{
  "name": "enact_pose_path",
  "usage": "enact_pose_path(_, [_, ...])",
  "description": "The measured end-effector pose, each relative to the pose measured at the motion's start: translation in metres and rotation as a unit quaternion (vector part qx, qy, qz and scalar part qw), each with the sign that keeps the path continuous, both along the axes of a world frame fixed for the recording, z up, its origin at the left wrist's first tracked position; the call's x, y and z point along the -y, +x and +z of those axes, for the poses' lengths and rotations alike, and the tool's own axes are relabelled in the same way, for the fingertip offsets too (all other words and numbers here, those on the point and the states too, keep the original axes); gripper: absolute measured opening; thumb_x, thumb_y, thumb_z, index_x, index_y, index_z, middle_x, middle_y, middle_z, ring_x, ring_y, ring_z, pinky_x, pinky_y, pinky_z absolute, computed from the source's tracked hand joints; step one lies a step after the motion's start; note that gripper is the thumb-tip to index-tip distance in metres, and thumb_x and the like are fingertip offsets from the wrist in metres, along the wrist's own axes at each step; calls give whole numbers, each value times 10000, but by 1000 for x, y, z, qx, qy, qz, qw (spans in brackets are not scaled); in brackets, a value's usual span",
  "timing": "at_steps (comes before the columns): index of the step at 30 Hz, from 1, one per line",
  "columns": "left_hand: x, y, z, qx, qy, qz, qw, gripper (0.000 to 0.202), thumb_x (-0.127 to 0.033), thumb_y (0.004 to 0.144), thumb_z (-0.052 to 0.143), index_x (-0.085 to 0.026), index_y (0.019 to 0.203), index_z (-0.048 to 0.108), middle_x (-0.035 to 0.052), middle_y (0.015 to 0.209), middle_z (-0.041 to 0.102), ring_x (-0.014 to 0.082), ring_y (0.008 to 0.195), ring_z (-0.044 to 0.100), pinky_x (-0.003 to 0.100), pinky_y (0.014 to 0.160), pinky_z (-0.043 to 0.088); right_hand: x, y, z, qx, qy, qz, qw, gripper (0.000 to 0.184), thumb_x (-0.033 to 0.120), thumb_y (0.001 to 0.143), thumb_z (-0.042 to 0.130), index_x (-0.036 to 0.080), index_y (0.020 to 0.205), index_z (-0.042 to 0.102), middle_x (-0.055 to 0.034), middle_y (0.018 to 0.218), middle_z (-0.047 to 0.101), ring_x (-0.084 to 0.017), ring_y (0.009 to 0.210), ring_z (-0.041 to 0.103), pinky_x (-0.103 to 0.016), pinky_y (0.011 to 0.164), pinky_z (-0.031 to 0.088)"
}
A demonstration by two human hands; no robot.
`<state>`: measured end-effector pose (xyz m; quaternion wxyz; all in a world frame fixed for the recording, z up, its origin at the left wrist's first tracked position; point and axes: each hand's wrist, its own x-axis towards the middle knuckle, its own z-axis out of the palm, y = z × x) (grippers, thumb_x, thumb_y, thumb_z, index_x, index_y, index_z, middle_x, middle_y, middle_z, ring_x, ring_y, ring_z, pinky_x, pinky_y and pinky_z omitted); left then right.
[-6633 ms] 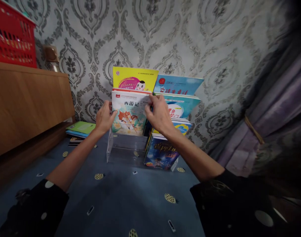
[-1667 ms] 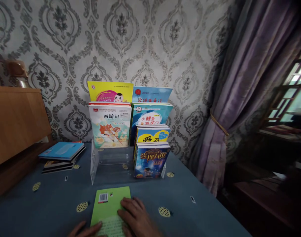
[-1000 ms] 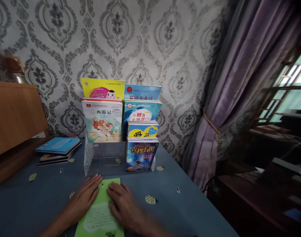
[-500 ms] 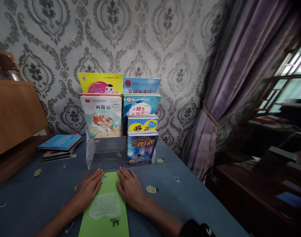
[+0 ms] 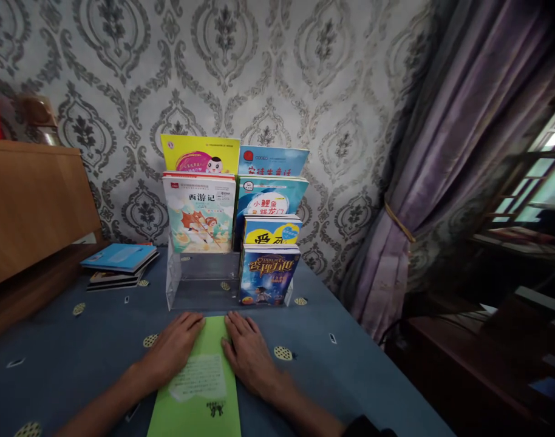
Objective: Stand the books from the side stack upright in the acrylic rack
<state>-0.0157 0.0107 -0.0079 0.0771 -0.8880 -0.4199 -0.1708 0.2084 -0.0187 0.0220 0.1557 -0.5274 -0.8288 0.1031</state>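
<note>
A green booklet [image 5: 200, 413] with a pale text panel lies flat on the table in front of me, its lower end cut off by the picture's edge. My left hand [image 5: 177, 346] rests along its far left edge, fingers stretched forward. Against the far right edge lies my right hand [image 5: 250, 352], also with fingers extended, its thumb by the booklet's side. Just beyond the fingertips stands a clear acrylic book rack [image 5: 204, 291]. Its lower left step holds no book, while a dark blue book [image 5: 269, 276] fills the lower right one.
Higher on the rack stand a white-and-teal book [image 5: 200, 218], a yellow book [image 5: 200, 152] and several blue ones. At left, a stack of books [image 5: 120, 261] lies beside a wooden cabinet [image 5: 36, 206]. A purple curtain [image 5: 423, 182] hangs at right, past the blue patterned tablecloth [image 5: 350, 388].
The view has turned slightly left, so everything sits further right in the picture. Both hands keep their places at the green booklet's far edges.
</note>
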Motion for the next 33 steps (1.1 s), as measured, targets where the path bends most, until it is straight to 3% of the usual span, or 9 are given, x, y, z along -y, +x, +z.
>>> enact_pose_path(8, [0,17,2,73,-38,-32,996,388,-218,994,406,-233,1334,594,87,1343,632,253,1222,590,453,1030,498,-4,2,-8,6,20,5,1000,482,233,968,465,96,1428,506,-170,1509,472,-288,1417,417,-513,1185,304])
enact_pose_path(16, [0,13,14,25,-85,-58,994,430,-191,993,374,-192,1385,552,97,1436,571,253,1356,494,485,1105,407,-1,1,-3,13,33,35,999,427,204,974,463,114,1382,551,-169,1487,504,-282,1403,435,-500,1160,332])
enact_pose_path(24, [-2,12,15,18,-90,-75,993,456,-181,989,343,-170,1414,509,95,1449,558,233,1379,459,453,1106,381,0,9,-16,-13,39,69,997,435,252,977,443,133,1383,543,-163,1463,532,-256,1404,432,-513,1162,305])
enact_pose_path(30, [-8,17,13,13,-113,-89,990,520,-121,936,371,-170,1445,468,85,1482,526,218,1399,429,451,1127,339,-6,14,-19,-74,26,81,994,448,252,947,456,151,1377,532,-161,1447,546,-253,1378,458,-517,1158,295])
enact_pose_path(33, [-9,18,13,20,-117,-97,988,514,-126,947,364,-179,1448,469,83,1479,529,209,1396,432,435,1119,338,-11,18,-22,-135,20,90,987,420,229,937,452,130,1336,537,-165,1370,602,-251,1302,526,-491,1121,361])
